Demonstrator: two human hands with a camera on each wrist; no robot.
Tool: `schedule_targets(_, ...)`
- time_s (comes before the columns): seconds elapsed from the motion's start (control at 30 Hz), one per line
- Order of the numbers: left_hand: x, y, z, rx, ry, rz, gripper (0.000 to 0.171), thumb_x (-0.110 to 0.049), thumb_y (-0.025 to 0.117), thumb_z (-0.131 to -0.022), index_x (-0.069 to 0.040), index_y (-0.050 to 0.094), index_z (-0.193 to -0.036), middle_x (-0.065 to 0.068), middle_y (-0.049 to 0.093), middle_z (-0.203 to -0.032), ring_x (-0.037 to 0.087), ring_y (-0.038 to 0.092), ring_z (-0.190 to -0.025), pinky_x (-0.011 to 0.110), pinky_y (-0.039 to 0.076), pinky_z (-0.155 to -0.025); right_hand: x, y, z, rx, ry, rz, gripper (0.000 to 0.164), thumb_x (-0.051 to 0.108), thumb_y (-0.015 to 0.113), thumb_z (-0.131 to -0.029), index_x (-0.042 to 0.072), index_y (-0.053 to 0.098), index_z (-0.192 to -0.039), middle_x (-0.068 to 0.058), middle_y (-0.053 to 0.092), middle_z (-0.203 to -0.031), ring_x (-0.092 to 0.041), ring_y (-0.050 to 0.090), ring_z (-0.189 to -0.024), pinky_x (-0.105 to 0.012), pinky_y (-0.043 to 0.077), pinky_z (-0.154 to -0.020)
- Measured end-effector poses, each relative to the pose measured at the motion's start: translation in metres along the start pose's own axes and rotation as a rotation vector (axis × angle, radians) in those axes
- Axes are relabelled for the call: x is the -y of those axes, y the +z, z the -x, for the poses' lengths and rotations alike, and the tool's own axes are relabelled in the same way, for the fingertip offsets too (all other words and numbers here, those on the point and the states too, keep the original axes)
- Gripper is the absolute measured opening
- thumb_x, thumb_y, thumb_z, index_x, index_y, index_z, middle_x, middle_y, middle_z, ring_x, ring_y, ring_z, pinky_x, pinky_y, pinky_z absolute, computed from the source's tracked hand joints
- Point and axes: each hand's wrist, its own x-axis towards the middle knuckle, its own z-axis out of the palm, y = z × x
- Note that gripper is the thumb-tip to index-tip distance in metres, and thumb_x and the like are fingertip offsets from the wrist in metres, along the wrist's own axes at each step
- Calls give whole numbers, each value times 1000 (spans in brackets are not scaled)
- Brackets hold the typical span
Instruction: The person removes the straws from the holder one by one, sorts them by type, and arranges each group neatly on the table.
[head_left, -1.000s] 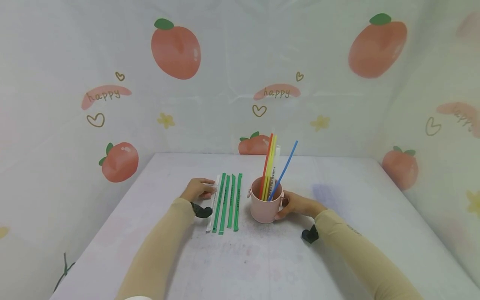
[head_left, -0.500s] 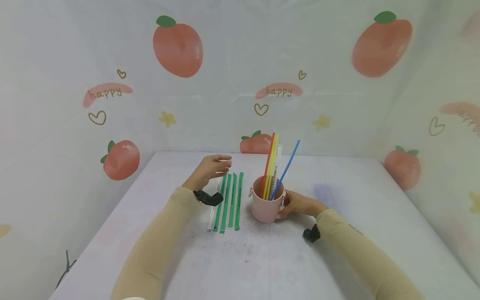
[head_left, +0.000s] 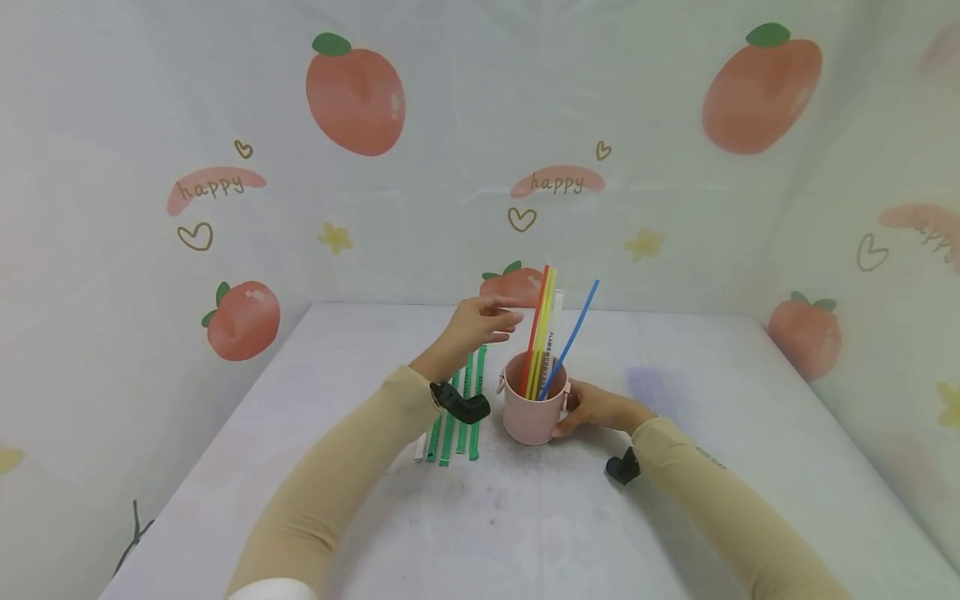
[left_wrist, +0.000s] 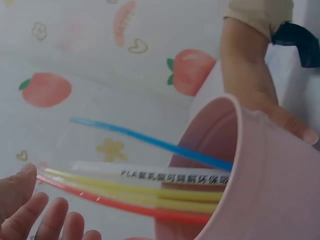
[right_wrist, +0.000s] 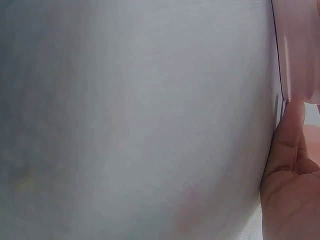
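A small pink bucket (head_left: 528, 421) stands upright on the table, holding a red straw (head_left: 537, 321), yellow straws (left_wrist: 145, 192), a white paper-wrapped straw (left_wrist: 190, 175) and a blue straw (head_left: 576, 333) that leans right. My right hand (head_left: 603, 408) holds the bucket's right side, thumb in front; part of that hand (right_wrist: 292, 190) shows against the bucket wall (right_wrist: 302, 50) in the right wrist view. Just left of the straw tops is my left hand (head_left: 480, 327), fingers extended and nothing held. In the left wrist view its fingertips (left_wrist: 30, 172) come close to the red and yellow straw ends; contact is unclear.
Several green-wrapped straws (head_left: 447, 446) lie side by side on the table (head_left: 405, 533), left of the bucket, with a white-wrapped one (head_left: 421, 448) at their left. My left forearm (head_left: 345, 467) covers part of them. A patterned cloth wall (head_left: 420, 208) rises behind the table.
My left hand has lifted from beside the wrapped straws and moved right, over them, to the bucket's straw tops. The right hand and bucket have stayed in place.
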Motion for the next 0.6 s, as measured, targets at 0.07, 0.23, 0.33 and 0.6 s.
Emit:
schedule_targets(0.07,0,8,-2,6,15,0,36,-19,66,-94,-7,62,-128,15,65,-121,28,63,-107,35,54,-93,0,-1,0,1,0,-1,63,11,81,-76,3,47,-128,-6,44,-104,-24,39,-103,-36,33,-84)
schedule_targets(0.23,2,25,-4,18,3,-35,35,-21,67,-93,-9,63,-125,12,68,-116,26,65,-103,36,56,-90,-1,-1,-1,6,-7,4,66,12,82,-76,2,46,-130,-6,45,-105,-24,39,-102,-35,34,-84)
schedule_targets(0.33,4,32,-5,18,-21,-72,33,-20,68,-92,-9,65,-123,11,68,-112,24,66,-100,37,56,-90,-1,-1,-2,10,-7,-2,68,12,82,-76,1,46,-132,-6,48,-108,-24,40,-103,-35,34,-87)
schedule_targets(0.6,12,44,-8,-5,-46,-126,30,-14,68,-91,-10,67,-121,11,69,-104,19,65,-88,32,58,-79,-1,-2,-1,5,9,3,73,13,82,-76,2,43,-136,-7,48,-114,-25,40,-107,-37,34,-92)
